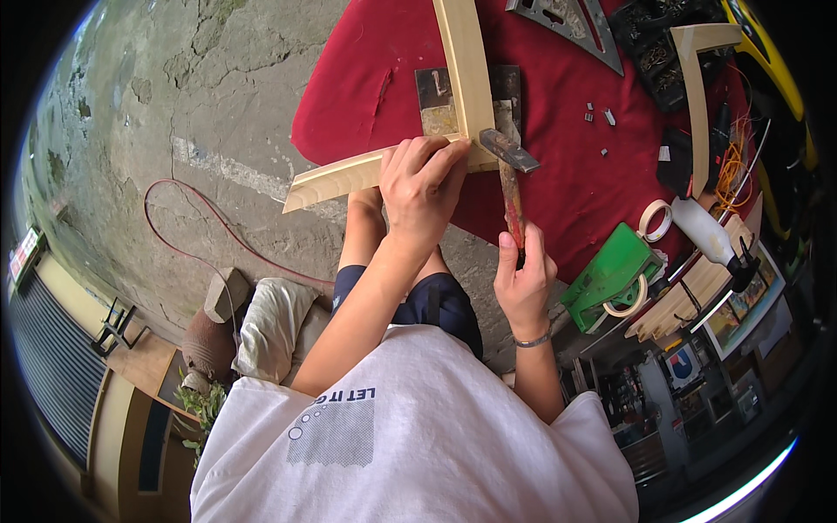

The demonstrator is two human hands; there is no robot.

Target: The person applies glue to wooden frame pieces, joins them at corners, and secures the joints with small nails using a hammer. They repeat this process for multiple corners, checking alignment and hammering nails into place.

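A pale wooden frame corner lies over a small dark-and-wood block on a red cloth. One moulding runs away from me, and the other reaches out to the left past the cloth. My left hand is closed at the inside of the joint, its fingertips bunched on the wood; whether they also pinch something small is hidden. My right hand grips the low end of a worn hammer with a reddish handle. The hammer's steel head rests at or just above the corner, right beside my left fingertips.
Small metal pieces and a metal set square lie on the red cloth. To the right are a black tray of fasteners, another wooden corner, a green tape dispenser and a white bottle. A red hose crosses the concrete.
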